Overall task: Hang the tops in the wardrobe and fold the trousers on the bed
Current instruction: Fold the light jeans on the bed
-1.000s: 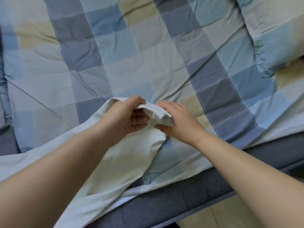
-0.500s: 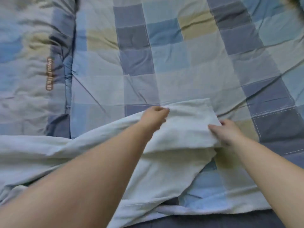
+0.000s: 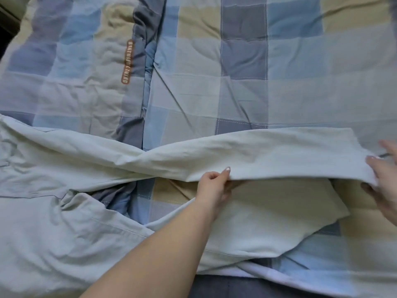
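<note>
On the bed [image 3: 236, 61], my hands now stand well apart: left hand [image 3: 212, 186] and right hand [image 3: 384, 181] each pinch the upper leg of the pale trousers [image 3: 268, 153], stretched out from its bunched hem (folding barely begun).

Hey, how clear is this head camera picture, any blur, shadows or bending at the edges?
Head view: soft, even light with no glare; the right hand is blurred and cut off at the frame edge; the left hand and the trousers are fairly sharp; a dim shadow lies under the lifted trouser leg; wide-angle bending curves the quilt checks.
</note>
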The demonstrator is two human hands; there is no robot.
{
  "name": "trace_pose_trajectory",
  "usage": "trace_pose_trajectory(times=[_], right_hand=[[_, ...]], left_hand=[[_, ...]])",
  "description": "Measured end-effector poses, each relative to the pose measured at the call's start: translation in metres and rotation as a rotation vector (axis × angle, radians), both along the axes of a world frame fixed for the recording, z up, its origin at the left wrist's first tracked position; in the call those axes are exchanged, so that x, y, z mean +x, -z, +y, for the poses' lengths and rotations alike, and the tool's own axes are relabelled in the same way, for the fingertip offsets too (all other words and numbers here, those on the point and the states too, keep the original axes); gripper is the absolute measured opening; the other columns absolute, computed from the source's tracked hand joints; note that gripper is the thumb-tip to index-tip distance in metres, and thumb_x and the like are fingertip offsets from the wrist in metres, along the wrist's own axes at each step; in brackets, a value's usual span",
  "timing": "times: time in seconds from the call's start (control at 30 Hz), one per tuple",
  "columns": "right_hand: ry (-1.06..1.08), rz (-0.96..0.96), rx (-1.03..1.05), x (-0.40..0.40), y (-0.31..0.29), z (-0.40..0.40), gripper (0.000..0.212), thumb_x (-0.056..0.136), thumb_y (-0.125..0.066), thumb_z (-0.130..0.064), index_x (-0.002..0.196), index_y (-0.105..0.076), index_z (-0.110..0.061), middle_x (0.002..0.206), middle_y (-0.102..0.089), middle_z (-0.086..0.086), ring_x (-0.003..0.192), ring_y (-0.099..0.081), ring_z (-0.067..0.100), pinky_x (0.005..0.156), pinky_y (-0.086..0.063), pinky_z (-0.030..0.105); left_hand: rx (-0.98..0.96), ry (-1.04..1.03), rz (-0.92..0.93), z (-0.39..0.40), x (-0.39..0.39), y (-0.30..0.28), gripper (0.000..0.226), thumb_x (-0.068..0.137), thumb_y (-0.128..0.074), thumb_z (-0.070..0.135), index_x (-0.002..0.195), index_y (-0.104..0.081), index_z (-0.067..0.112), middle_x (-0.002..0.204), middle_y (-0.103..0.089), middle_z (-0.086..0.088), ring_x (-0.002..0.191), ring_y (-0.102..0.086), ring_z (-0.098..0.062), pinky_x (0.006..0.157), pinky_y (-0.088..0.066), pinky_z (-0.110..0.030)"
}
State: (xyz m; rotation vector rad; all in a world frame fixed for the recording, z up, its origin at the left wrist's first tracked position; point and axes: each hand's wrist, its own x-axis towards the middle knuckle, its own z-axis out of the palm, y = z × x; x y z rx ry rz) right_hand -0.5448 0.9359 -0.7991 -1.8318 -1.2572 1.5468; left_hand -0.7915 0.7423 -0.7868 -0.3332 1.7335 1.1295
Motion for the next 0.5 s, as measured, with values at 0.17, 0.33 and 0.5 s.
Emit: trace_pose_trajectory(times=[0.17, 0.33, 0.5], right_hand=[[-0.030, 0.232, 0.013, -0.029, -0.055, 0.009, 0.028, 0.094, -0.044, -0.008, 0.092, -0.065, -0.026, 0.093, -0.068, -0.006, 0.087, -0.066, 0.005, 0.070, -0.057, 0.021], [-0.663, -0.013, 0.124, -0.019, -0.089, 0.013, 0.051, 0.087, -0.052, 0.012, 0.110, -0.055, -0.033, 0.112, -0.067, -0.010, 0.107, -0.061, -0.001, 0.084, -0.048, 0.012], [-0.457, -0.397, 0.709, -0.003, -0.110, 0.031, 0.015, 0.091, -0.054, -0.027, 0.098, -0.063, -0.037, 0.086, -0.068, 0.000, 0.083, -0.064, 0.024, 0.072, -0.051, 0.044]], left_hand=[[0.120, -0.116, 0.327, 0.038, -0.008, -0.025, 0.012, 0.088, -0.061, 0.010, 0.087, -0.058, 0.021, 0.079, -0.059, -0.003, 0.059, -0.062, -0.007, 0.077, -0.056, -0.030], [0.224, -0.181, 0.526, 0.076, -0.037, -0.057, 0.010, 0.087, -0.062, 0.012, 0.085, -0.061, 0.022, 0.079, -0.063, 0.003, 0.061, -0.066, -0.001, 0.071, -0.056, -0.020], [0.203, 0.039, 0.741, 0.101, -0.058, -0.067, 0.004, 0.085, -0.062, 0.018, 0.085, -0.062, 0.022, 0.068, -0.052, 0.008, 0.053, -0.049, 0.004, 0.051, -0.039, -0.009]])
